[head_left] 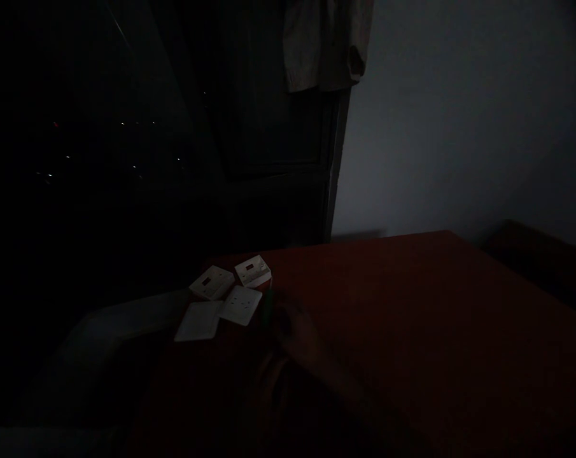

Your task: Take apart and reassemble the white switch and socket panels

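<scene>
The view is very dark. Beside a group of white electrical fittings, my right hand (297, 334) is over the red-brown table; its fingers are lost in shadow. My left hand (271, 375) shows faintly just below it, with a few fingers dimly lit. A slim green thing (267, 306), perhaps a screwdriver handle, lies or stands close to my right hand; I cannot tell if it is touched. Near it are a white socket faceplate (240, 305), a plain white plate (198, 320) and two white mounting boxes, one on the left (212, 282) and one on the right (253, 271).
The red-brown table (387, 299) reaches to a pale wall (450, 127) at the back right. A cloth garment (323, 44) hangs above a dark window frame (335, 159). Small lights show through the dark glass at left. A dark reddish surface (536, 261) is at far right.
</scene>
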Demonstrator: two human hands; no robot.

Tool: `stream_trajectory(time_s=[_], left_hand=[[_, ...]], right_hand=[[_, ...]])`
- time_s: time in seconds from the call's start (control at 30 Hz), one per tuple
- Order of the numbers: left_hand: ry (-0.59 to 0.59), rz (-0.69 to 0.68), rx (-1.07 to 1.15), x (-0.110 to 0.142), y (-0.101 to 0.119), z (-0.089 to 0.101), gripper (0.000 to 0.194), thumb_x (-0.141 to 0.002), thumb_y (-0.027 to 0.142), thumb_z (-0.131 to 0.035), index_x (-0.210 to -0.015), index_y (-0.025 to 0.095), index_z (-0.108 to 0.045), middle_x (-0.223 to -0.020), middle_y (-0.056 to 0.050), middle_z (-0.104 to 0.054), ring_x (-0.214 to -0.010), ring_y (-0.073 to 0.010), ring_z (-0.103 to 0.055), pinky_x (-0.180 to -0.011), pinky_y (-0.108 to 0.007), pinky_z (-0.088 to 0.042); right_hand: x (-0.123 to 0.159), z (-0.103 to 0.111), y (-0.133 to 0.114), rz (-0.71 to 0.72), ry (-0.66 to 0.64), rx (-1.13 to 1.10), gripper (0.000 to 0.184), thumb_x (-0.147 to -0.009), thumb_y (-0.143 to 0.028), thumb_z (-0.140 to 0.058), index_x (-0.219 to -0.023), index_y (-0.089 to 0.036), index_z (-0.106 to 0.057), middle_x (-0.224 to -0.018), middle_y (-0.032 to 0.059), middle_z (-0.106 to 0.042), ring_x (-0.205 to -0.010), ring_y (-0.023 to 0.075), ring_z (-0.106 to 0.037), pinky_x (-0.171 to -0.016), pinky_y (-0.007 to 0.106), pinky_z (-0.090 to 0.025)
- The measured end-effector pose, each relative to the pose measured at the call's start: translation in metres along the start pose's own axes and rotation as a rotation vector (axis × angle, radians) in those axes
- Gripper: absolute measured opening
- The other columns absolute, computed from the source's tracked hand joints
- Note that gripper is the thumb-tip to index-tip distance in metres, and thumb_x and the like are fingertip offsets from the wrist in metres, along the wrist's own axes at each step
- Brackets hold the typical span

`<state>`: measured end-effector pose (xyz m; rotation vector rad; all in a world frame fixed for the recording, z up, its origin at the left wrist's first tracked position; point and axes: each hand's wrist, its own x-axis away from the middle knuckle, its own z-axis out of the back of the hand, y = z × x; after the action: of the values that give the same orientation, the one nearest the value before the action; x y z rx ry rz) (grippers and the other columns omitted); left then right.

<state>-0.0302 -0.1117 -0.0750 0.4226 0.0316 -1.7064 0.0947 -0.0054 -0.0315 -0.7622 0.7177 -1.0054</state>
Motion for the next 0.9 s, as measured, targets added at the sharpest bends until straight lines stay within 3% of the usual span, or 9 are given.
stream_trajectory(time_s=[0.3, 0.43, 0.53, 0.63, 0.77, 0.83, 0.9], left_hand=[[-0.047, -0.009, 0.148, -0.014, 0.040, 0.002, 0.033, -0.088, 0.021, -0.043, -0.112, 0.029, -0.065, -0.119, -0.005, -0.066, -0.104, -0.0228, -0.066, -0.087, -0.035, -0.056], [-0.185, -0.007, 0.186, -0.021, 0.055, 0.001, 0.029, -0.092, 0.022, -0.041, -0.090, 0.028, -0.069, -0.092, -0.003, -0.074, -0.082, -0.0185, -0.070, -0.075, -0.028, -0.057], [-0.238, -0.017, 0.187, -0.016, 0.052, -0.003, 0.031, -0.092, 0.024, -0.040, -0.085, 0.028, -0.070, -0.079, -0.002, -0.074, -0.072, -0.0177, -0.069, -0.070, -0.026, -0.055], [-0.207, -0.007, 0.204, -0.009, 0.046, -0.010, 0.029, -0.087, 0.022, -0.045, -0.099, 0.031, -0.069, -0.093, -0.004, -0.074, -0.083, -0.0215, -0.069, -0.074, -0.030, -0.054], [-0.166, 0.067, 0.249, -0.015, 0.051, -0.007, 0.042, -0.082, 0.018, -0.047, -0.119, 0.034, -0.061, -0.111, -0.004, -0.069, -0.097, -0.0237, -0.066, -0.082, -0.034, -0.053], [-0.207, 0.049, 0.372, -0.018, 0.062, 0.002, 0.044, -0.083, 0.018, -0.047, -0.122, 0.035, -0.059, -0.118, -0.004, -0.065, -0.105, -0.0242, -0.063, -0.087, -0.037, -0.052], [-0.330, 0.015, 0.608, -0.011, 0.077, 0.017, 0.037, -0.088, 0.019, -0.047, -0.117, 0.036, -0.061, -0.120, -0.005, -0.062, -0.108, -0.0250, -0.059, -0.090, -0.042, -0.051]], right_hand=[[0.046, 0.051, 0.028, -0.073, 0.020, 0.003, 0.034, -0.085, -0.019, -0.044, -0.111, -0.017, -0.066, -0.113, 0.0111, -0.068, -0.100, 0.0231, -0.065, -0.090, 0.036, -0.049], [0.060, 0.055, 0.039, -0.095, 0.039, -0.016, 0.033, -0.088, -0.023, -0.042, -0.112, -0.017, -0.065, -0.115, 0.0113, -0.068, -0.104, 0.0231, -0.064, -0.091, 0.037, -0.048], [0.063, 0.052, 0.043, -0.090, 0.058, -0.034, 0.035, -0.090, -0.025, -0.042, -0.118, -0.018, -0.061, -0.121, 0.0112, -0.065, -0.111, 0.0225, -0.060, -0.096, 0.037, -0.046], [0.063, 0.050, 0.044, -0.072, 0.050, -0.040, 0.033, -0.088, -0.027, -0.045, -0.115, -0.019, -0.063, -0.119, 0.0107, -0.066, -0.109, 0.0235, -0.061, -0.096, 0.039, -0.045], [0.063, 0.050, 0.044, -0.065, 0.044, -0.042, 0.035, -0.088, -0.026, -0.045, -0.118, -0.019, -0.061, -0.118, 0.0110, -0.066, -0.105, 0.0226, -0.063, -0.093, 0.038, -0.048], [0.063, 0.050, 0.045, -0.079, 0.044, -0.043, 0.037, -0.088, -0.025, -0.044, -0.122, -0.017, -0.058, -0.117, 0.0118, -0.066, -0.104, 0.0226, -0.063, -0.091, 0.037, -0.049], [0.064, 0.050, 0.045, -0.090, 0.043, -0.046, 0.039, -0.089, -0.027, -0.045, -0.125, -0.018, -0.056, -0.120, 0.0118, -0.065, -0.106, 0.0226, -0.062, -0.092, 0.037, -0.048]])
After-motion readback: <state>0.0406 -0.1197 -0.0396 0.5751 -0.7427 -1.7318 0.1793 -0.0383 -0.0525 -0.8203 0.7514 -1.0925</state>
